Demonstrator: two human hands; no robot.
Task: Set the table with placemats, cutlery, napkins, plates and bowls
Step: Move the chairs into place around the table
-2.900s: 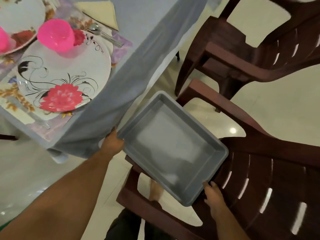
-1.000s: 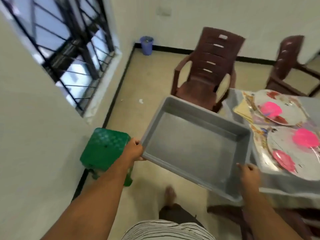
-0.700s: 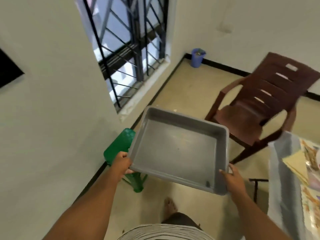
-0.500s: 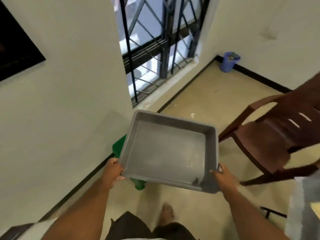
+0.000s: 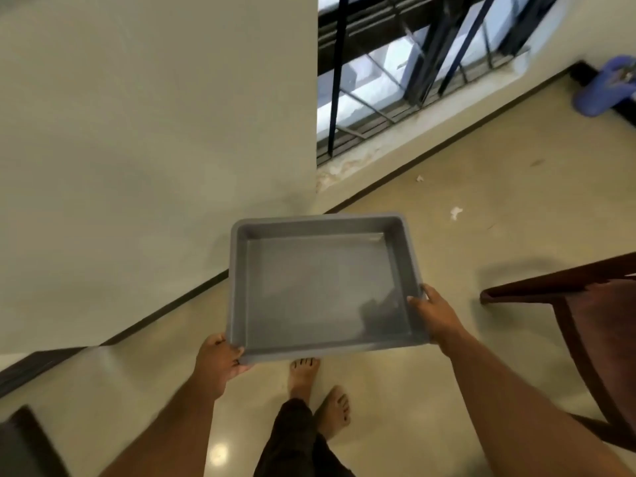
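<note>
An empty grey plastic tray [image 5: 323, 287] hangs level in front of me above the floor. My left hand [image 5: 218, 359] grips its near left corner, fingers curled under the rim. My right hand [image 5: 432, 313] grips the near right edge, thumb on the rim. The set table with its plates and bowls is out of view.
A cream wall [image 5: 155, 132] with a dark skirting stands close on the left. A barred window [image 5: 413, 63] lies ahead, with a blue bin [image 5: 605, 87] at the far right. A brown plastic chair [image 5: 592, 325] is at my right. My bare feet [image 5: 316, 394] stand on the tiled floor.
I have turned away from the table and chair toward the wall and window, carrying the tray in both hands. The green stool seen under the tray is no longer visible.
</note>
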